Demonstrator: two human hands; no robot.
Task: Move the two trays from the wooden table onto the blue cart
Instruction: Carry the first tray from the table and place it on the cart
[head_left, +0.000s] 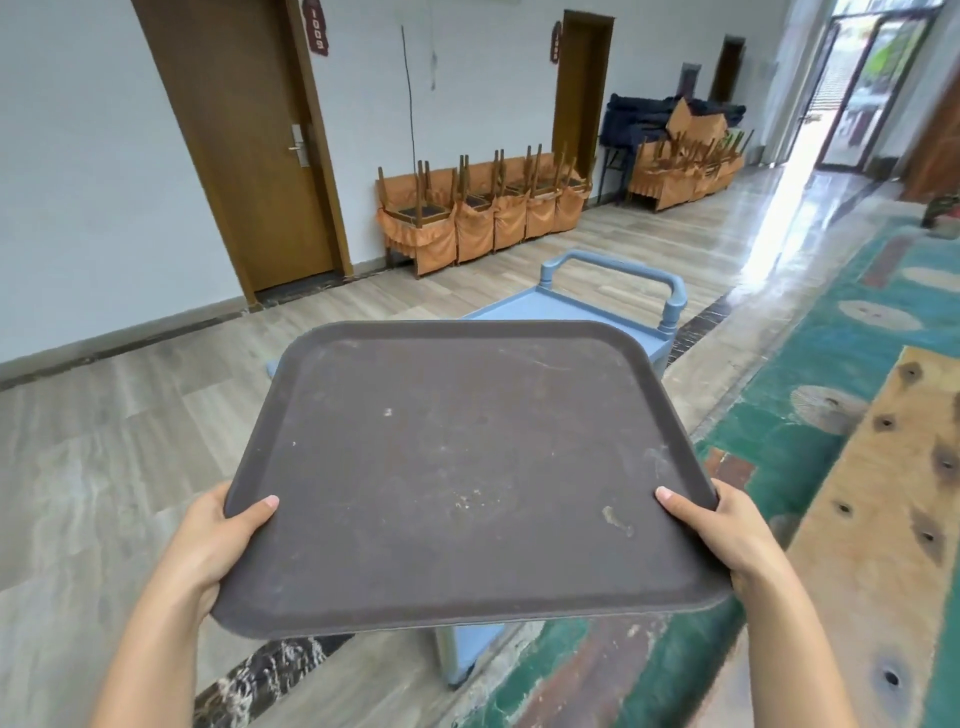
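Observation:
A large dark brown tray (467, 467) fills the middle of the view, held level in the air. My left hand (218, 535) grips its near left corner, thumb on top. My right hand (722, 530) grips its near right corner the same way. Under and behind the tray stands the blue cart (561, 306); only its far handle, part of its top and one leg show. The wooden table (883, 545) runs along the right edge, its surface dotted with dark knots. No other tray is in sight.
Stacked chairs with orange covers (483, 208) line the far wall, with a second pile (685, 156) further right. Brown doors (244, 145) are set in the white wall. A green patterned carpet (810, 415) lies between the cart and the table.

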